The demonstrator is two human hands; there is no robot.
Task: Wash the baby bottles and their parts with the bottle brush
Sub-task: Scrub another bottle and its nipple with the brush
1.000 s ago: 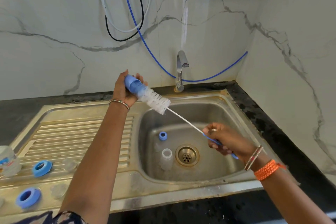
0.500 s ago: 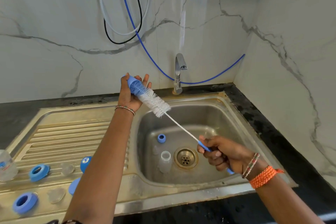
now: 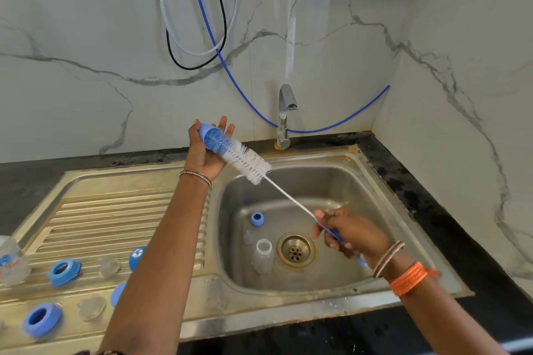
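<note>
My left hand point(image 3: 206, 150) holds a blue bottle cap point(image 3: 212, 138) above the sink's left rim. The white bristle head of the bottle brush point(image 3: 248, 161) is pushed into that cap. My right hand point(image 3: 350, 232) grips the brush's blue handle over the basin. In the basin lie a clear baby bottle point(image 3: 262, 255) on its side and a small blue cap point(image 3: 257, 218). On the drainboard rest two blue rings point(image 3: 63, 271) point(image 3: 41, 320), clear nipples point(image 3: 109, 266) point(image 3: 92, 308), two blue caps point(image 3: 135, 257) partly hidden by my left arm, and a clear bottle point(image 3: 11, 261) at the left edge.
The steel sink point(image 3: 375, 176) has a brass drain point(image 3: 295, 251) and a chrome tap point(image 3: 284, 115) at the back. Black, white and blue hoses hang on the marble wall. Dark countertop runs along the right and front edges.
The brush has slid a little further out of the cap as my right hand drew back toward me. My left hand has tilted the cap's opening more toward the camera.
</note>
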